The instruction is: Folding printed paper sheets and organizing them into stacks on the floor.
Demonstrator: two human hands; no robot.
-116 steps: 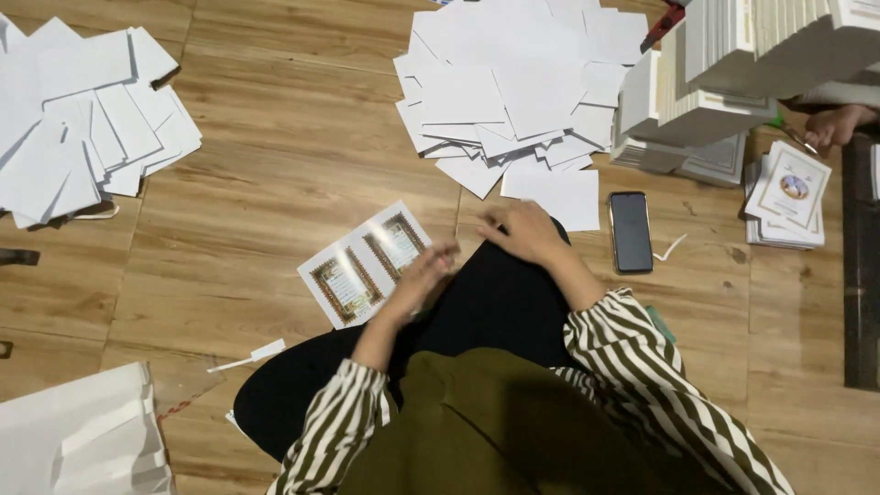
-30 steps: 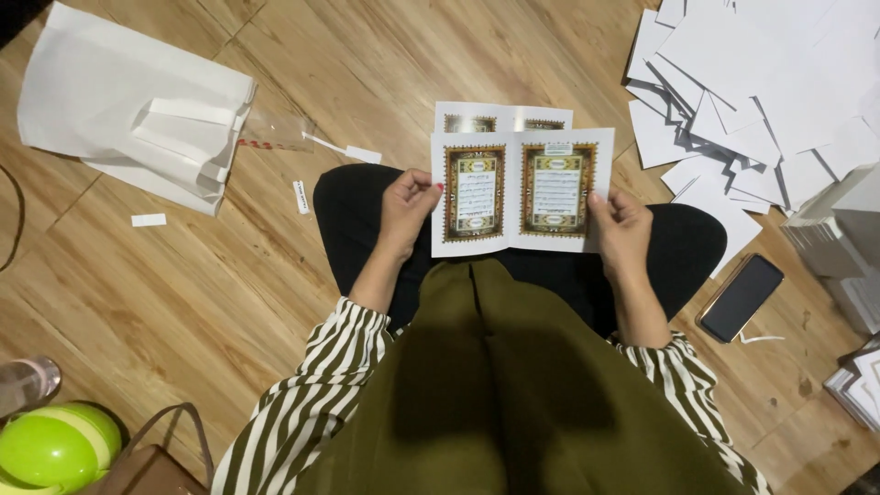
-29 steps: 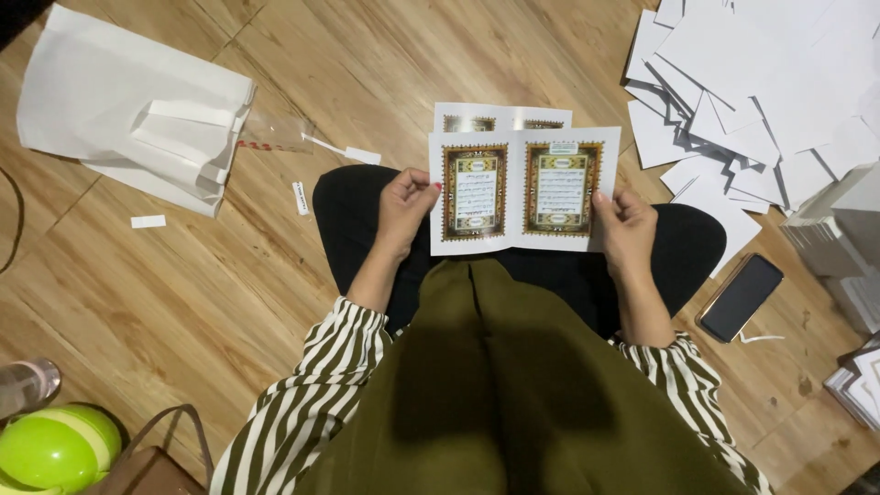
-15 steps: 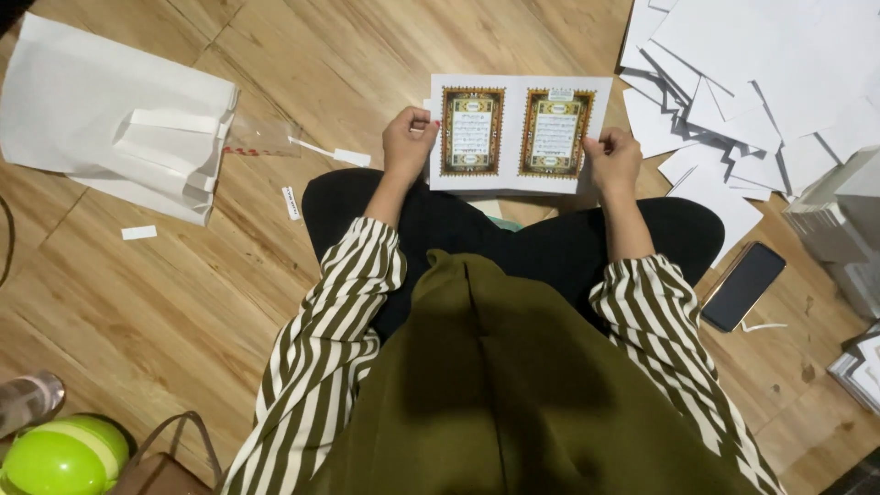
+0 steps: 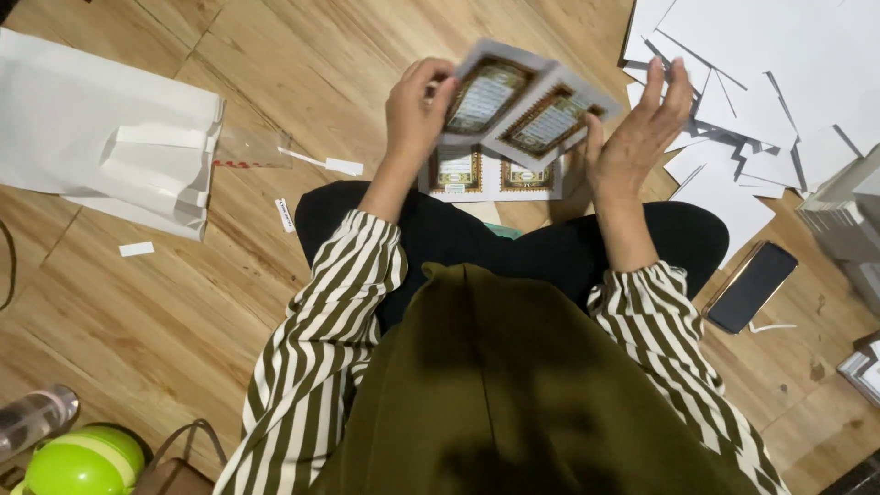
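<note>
The left hand (image 5: pixel 417 110) is raised in front of the body above the wooden floor (image 5: pixel 302 55), forearm reaching forward from a striped sleeve (image 5: pixel 335 321), wrist bent slightly. Its thumb and fingers pinch the left edge of a printed card (image 5: pixel 522 105), a white sheet with two ornate framed panels side by side, creased along the middle so the two halves angle toward each other. The card is held in the air, tilted and blurred, well above the floor.

The right hand (image 5: pixel 637 137) stands just beside the card's right edge, palm turned inward, fingers spread and pointing up, thumb near the lower corner of the card. It does not clamp the card; whether the thumb touches the edge cannot be told.

Directly below the held card, a second printed card (image 5: pixel 490 174) lies flat on the floor just beyond the knees, which are covered in black cloth (image 5: pixel 458 238).

To the right lies a heap of white paper sheets (image 5: pixel 761 82), and nearer the body a dark phone (image 5: pixel 753 286) rests on the floor beside the right knee. To the left are a white paper bag (image 5: pixel 101 137) and a clear plastic sleeve (image 5: pixel 252 147) just beside it. A green round container (image 5: pixel 82 463) sits at the lower left corner
</note>
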